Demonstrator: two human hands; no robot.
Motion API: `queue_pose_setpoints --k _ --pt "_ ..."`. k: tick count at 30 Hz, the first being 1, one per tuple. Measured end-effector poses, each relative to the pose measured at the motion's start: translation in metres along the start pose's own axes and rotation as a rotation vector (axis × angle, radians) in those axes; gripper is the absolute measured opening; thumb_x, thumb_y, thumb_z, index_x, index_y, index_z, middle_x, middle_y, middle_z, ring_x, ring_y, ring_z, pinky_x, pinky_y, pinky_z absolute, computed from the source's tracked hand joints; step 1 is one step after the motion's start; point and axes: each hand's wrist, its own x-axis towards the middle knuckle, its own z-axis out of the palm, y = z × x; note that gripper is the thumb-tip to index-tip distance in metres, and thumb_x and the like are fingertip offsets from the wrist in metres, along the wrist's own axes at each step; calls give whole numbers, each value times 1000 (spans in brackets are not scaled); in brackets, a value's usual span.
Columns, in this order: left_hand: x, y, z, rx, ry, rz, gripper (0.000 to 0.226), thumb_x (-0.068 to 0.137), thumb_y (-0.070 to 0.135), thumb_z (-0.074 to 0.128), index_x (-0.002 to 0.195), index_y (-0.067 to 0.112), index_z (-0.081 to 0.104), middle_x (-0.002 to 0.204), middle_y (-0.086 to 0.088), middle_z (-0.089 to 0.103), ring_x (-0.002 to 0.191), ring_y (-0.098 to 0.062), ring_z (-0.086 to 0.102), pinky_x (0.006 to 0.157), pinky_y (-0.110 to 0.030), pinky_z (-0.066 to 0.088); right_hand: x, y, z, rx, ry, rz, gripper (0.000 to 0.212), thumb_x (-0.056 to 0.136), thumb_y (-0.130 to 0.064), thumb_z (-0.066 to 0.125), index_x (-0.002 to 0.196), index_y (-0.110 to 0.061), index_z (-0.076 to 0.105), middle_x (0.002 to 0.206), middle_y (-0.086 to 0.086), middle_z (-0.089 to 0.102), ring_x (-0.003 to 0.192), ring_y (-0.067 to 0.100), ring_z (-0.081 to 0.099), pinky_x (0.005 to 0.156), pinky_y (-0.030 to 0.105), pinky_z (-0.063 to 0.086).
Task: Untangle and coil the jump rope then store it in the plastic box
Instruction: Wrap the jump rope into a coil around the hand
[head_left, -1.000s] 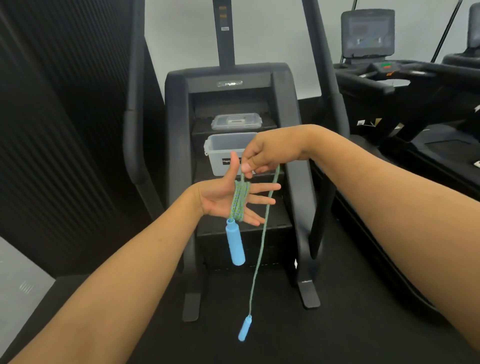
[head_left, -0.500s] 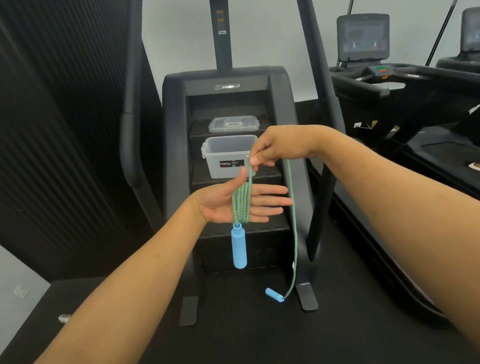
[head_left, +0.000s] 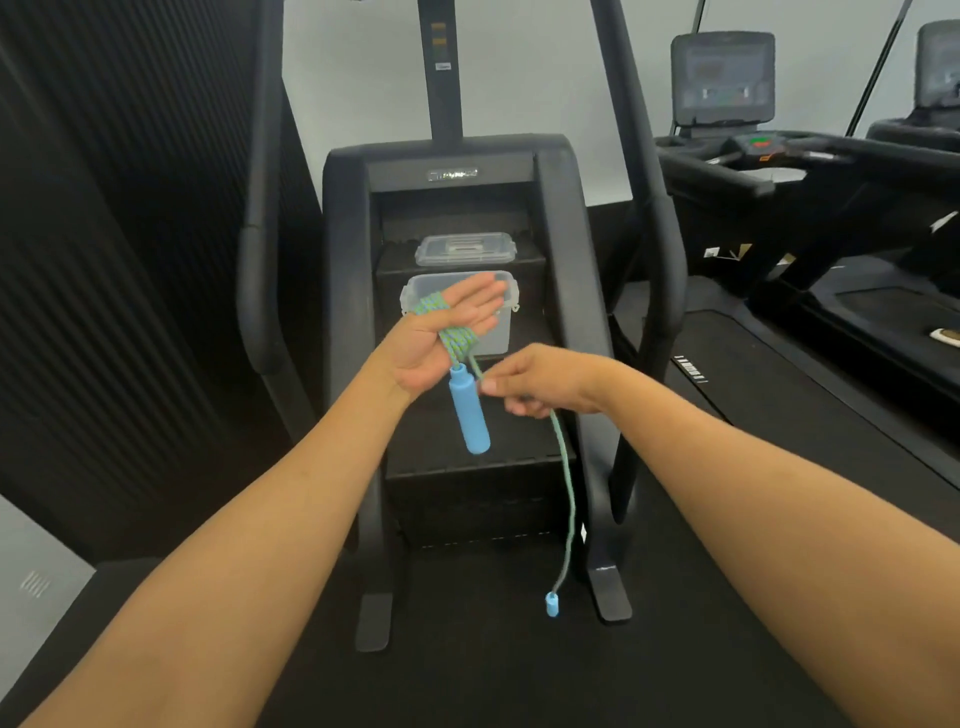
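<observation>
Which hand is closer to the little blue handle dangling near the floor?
Right. The right hand pinches the rope above the dangling handle; the left hand is higher, wrapped in coils.

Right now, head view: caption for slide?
Left hand wrapped in jump rope, right hand feeding more, box behind.

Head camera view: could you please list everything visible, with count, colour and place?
jump rope: one, green-blue cord, coiled around the left palm, tail hanging to the floor
rope handles: two, light blue; one below the left palm, one near the floor
plastic box: one, clear, open, on a stair-climber step
lid: one, clear, on the step above
stair climber: one, black, centre
treadmills: black, right
hands: left open, wrapped; right pinching the cord
</observation>
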Motion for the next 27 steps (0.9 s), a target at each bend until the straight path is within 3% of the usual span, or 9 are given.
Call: queue_pose_setpoints --k 4,7,11,14,16,19,21,23,27 --pt "-8 -20 -32 289 124 -158 46 96 -10 52 142 -2 53 139 -14 63 135 -25 55 116 -41 41 -7 -14 -7 -226 -74 21 24 104 -30 57 113 -22 77 61 -3 45 54 11 34 57 25 33" --pt "-14 -34 -45 307 190 -219 38 99 -1 54 137 -2 59 135 -14 66 132 -26 58 118 -46 38 -8 -30 -10 -325 -133 34 23 103 -30 59 109 -19 78 65 0 45 57 13 33 55 24 31" --pt "-19 -34 -37 307 -81 -400 43 93 31 69 127 4 68 128 -18 67 122 -25 63 113 -39 44 -5 -40 -14 -409 -112 -32 27 102 -29 59 104 -9 77 72 5 48 63 16 38 59 26 32" --pt "-24 -27 -32 344 -199 -508 61 106 44 39 138 -5 55 144 -18 59 139 -24 51 121 -43 30 -4 -45 -27 -393 -40 -84 33 102 -31 60 96 -2 74 64 1 47 58 13 37 57 25 32" --pt "-27 -23 -31 353 -308 -598 83 103 59 21 143 -7 50 150 -19 53 145 -25 44 122 -43 27 -4 -49 -32 -379 -34 -88 33 101 -35 61 93 -6 75 64 1 49 58 12 39 57 23 34" --pt "-30 -24 -23 278 -481 -658 105 89 79 28 150 -5 42 157 -20 42 150 -29 34 123 -43 25 -1 -53 -34 -330 -18 -100 36 99 -37 64 93 -3 74 65 2 49 57 10 40 57 19 37" --pt "-31 -25 -16 213 -511 -626 98 89 75 41 151 -1 42 160 -20 38 151 -31 31 124 -45 24 2 -51 -36 -284 36 -119 36 98 -37 66 90 -2 73 63 0 48 52 4 42 56 14 41" --pt "-31 -23 -12 136 -498 -574 78 98 58 50 150 -1 43 159 -22 37 150 -35 32 124 -49 25 4 -47 -38 -229 89 -143 35 95 -39 68 85 -6 72 62 1 48 50 1 45 66 15 49" --pt "-28 -12 5 -7 -445 -437 55 104 38 41 142 0 55 151 -21 50 142 -36 46 113 -43 43 13 -21 -32 58 201 -166 41 95 -41 69 91 -1 72 76 14 55 67 18 54 75 26 51"
